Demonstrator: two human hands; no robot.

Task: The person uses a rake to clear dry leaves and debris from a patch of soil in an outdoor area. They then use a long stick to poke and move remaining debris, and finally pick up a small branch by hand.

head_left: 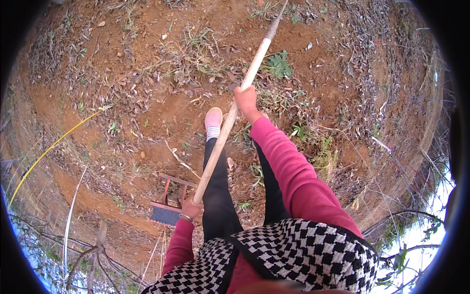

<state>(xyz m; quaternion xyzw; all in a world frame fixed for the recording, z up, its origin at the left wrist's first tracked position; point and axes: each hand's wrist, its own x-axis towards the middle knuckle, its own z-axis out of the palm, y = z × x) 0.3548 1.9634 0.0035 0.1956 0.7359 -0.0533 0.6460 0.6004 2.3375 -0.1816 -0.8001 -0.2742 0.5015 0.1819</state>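
Two hands (246,99) (192,208) gripping one pole (219,146), one stool (165,214)

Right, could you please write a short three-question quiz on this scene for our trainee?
1. Which hand grips the wooden pole higher up the picture?
2. True or false: the curved yellow strip shows on the person's left.
3. What colour is the frame of the small stool-like thing near the left hand?
A) White
B) Reddish
C) Green

Key:
1. The right hand
2. True
3. B
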